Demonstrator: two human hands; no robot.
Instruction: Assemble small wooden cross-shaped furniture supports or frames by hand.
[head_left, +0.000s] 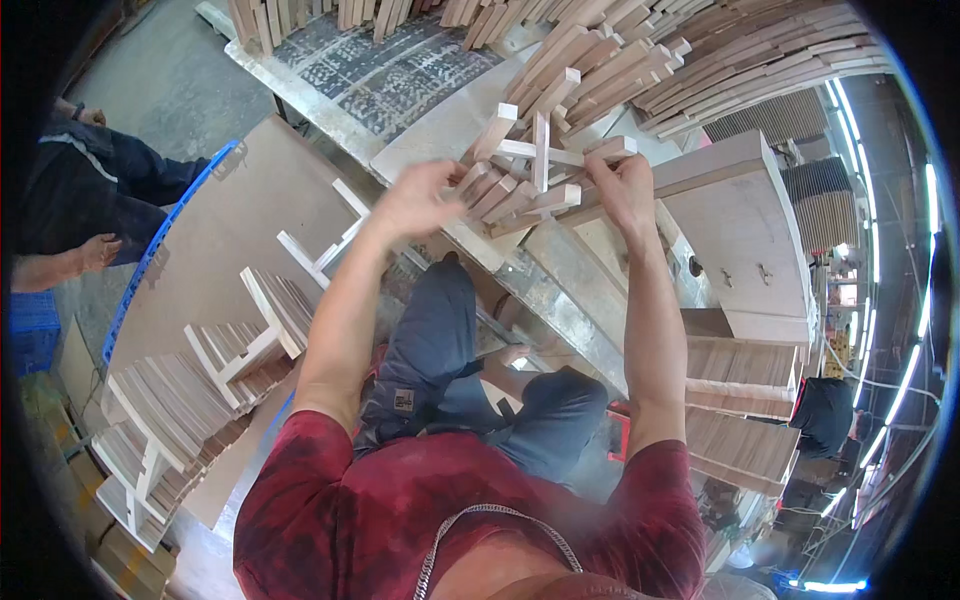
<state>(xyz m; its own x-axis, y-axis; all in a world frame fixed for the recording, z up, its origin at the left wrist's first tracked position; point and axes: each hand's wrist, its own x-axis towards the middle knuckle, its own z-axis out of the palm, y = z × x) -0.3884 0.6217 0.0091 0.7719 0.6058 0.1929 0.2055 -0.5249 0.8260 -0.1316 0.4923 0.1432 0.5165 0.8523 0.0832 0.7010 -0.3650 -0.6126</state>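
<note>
1. Wooden strips (760,60) lie piled beyond the work surface (548,268).
2. Over that surface, between both hands, is a pale, jointed wooden frame (541,160).
3. The right hand (622,190) has its fingers clamped on the frame's right end.
4. Beside wooden bars (497,196), the left hand (415,200) is blurred; whether its fingers grip anything, I cannot tell.

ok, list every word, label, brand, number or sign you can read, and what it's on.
None readable.
Trousers: small pale patch on the leg, too small to read.
Pale panel at right: small dark marks, can't tell if writing.
Wooden piece at the right hand: no lettering seen.
</note>
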